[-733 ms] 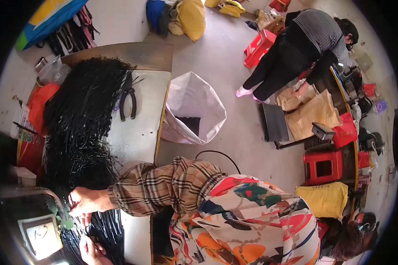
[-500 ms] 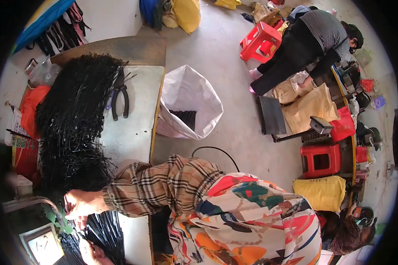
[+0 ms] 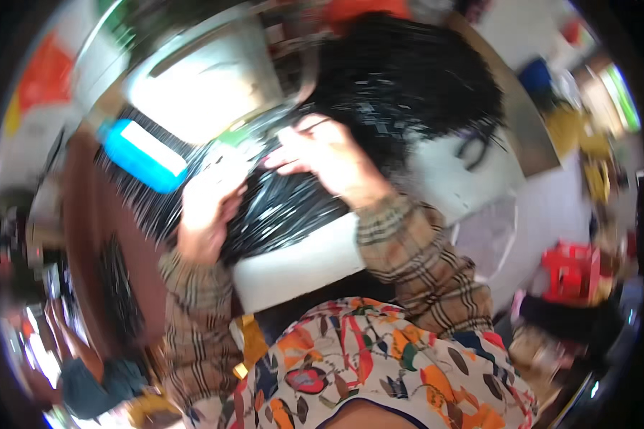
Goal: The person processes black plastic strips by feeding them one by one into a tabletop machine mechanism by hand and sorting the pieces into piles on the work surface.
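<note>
The black strips [image 3: 283, 218] lie in a wide layer on the white tabletop [image 3: 300, 277], below and between the two hands, and their ends point toward the machine [image 3: 207, 82]. The left hand [image 3: 213, 199] is over the left part of this layer, with the fingers bent and turned to the right; because of the blur, I cannot tell if they are gripping a strip. The right hand [image 3: 330, 156] is a little to the right, its fingers bent toward the left hand, with a small gap between the two hands; I cannot tell either whether these fingers are closed on something. The machine, with a bright pale plate, stands just at the far side of the hands, and its green part [image 3: 235, 136] is close to the fingertips. On the left, a blue bottle [image 3: 147, 156] with a white label is beside the machine, over the strips. At the far right there is a big dark pile [image 3: 422, 80] of similar strips, and pliers [image 3: 474, 149] lie near its right edge on the tabletop.
</note>
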Available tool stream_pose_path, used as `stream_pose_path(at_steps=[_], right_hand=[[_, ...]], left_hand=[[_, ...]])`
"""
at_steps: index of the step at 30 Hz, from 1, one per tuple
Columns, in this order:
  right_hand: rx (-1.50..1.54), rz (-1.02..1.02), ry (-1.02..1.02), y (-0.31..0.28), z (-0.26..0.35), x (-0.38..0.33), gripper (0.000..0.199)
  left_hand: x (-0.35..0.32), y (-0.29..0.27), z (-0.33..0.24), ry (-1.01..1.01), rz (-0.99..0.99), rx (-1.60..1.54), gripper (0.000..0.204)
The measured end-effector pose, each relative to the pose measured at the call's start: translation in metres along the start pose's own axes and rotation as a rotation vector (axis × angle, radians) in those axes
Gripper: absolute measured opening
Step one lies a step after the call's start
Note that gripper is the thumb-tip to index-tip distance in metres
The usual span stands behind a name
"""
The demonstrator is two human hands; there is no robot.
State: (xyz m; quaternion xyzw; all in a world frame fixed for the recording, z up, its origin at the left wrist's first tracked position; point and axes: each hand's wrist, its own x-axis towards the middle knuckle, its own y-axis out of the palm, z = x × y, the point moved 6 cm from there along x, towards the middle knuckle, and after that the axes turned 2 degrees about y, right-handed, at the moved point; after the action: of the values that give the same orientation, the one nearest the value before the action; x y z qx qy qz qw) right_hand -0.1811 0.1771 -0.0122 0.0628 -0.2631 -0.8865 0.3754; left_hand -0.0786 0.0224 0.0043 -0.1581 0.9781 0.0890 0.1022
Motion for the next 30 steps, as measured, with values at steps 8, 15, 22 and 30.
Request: stream_pose_path(at_steps=[8, 15, 22, 30], right_hand=[[-0.059, -0.117, 0.158, 0.012, -0.020, 0.013, 0.016], [-0.117, -0.163, 0.155, 0.008, -0.014, 0.010, 0.016], [-0.102, -0.150, 0.114, 0.011, -0.017, 0.012, 0.015], [0.064, -0.168, -0.061, 0.006, -0.032, 0.026, 0.011]], left_hand=[[-0.007, -0.026, 0.010, 0.016, 0.003, -0.178, 0.010], [-0.002, -0.025, 0.016, 0.051, 0.024, -0.203, 0.007], [-0.001, -0.025, 0.015, 0.079, 0.038, -0.166, 0.006], [0.013, -0.031, 0.003, 0.204, 0.002, -0.157, 0.011]])
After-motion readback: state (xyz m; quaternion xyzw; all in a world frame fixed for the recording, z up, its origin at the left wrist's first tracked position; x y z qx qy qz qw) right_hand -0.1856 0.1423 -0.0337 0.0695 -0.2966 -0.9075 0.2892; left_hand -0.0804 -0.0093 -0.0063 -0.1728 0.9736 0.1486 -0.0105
